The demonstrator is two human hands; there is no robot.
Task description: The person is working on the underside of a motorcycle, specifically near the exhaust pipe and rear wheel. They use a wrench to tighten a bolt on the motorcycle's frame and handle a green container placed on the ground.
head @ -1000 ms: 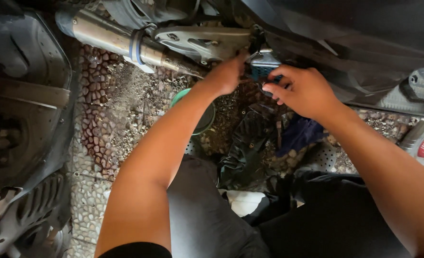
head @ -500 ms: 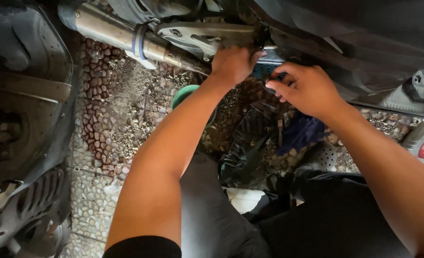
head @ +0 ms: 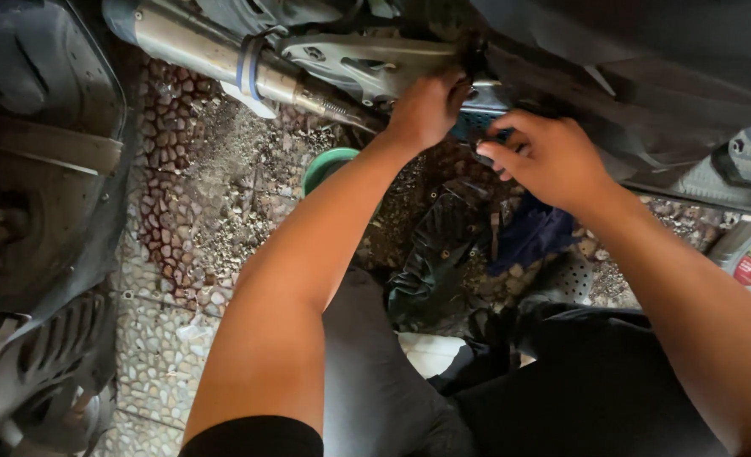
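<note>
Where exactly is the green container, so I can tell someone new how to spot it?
Start at the long silver pipe running across the top left. Just below its right end, on the pebbled floor, a round green container peeks out from behind the left forearm. It is the only bright green thing there.

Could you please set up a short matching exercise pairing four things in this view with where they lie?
Things:
1. left hand
2. right hand
3. green container
4. metal pipe

Places:
A. top left, running slantwise above the pebbled ground
B. on the ground, partly hidden by the left forearm
C. raised to the pale metal bracket
D. fingers curled at the blue part under the vehicle

Pairs: 1-C, 2-D, 3-B, 4-A
</note>
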